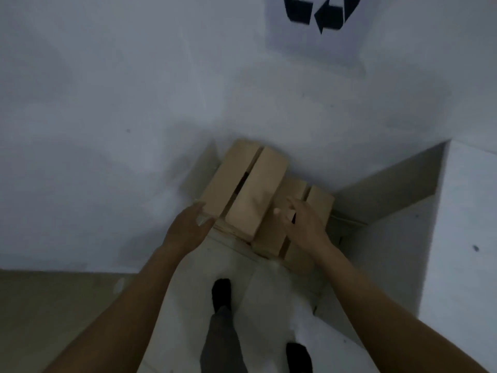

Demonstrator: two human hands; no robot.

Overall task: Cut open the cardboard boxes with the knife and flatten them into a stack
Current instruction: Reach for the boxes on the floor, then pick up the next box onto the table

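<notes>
left hand (192, 224): at upper box (247, 184) corner | right hand (301, 222): on lower box (318, 204), seemingly flat

Matt brown cardboard against matt white
The cardboard boxes (243, 189) look smooth and dull; the wall (107, 103) behind looks painted, matt white

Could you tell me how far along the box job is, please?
Done: the larger box shows a dark gap between its top flaps, so its seam looks opened. In hand: the left hand is at its near corner, the right hand over the smaller box; no knife is visible. Left: both boxes stand unflattened, so flattening and stacking remain.
</notes>
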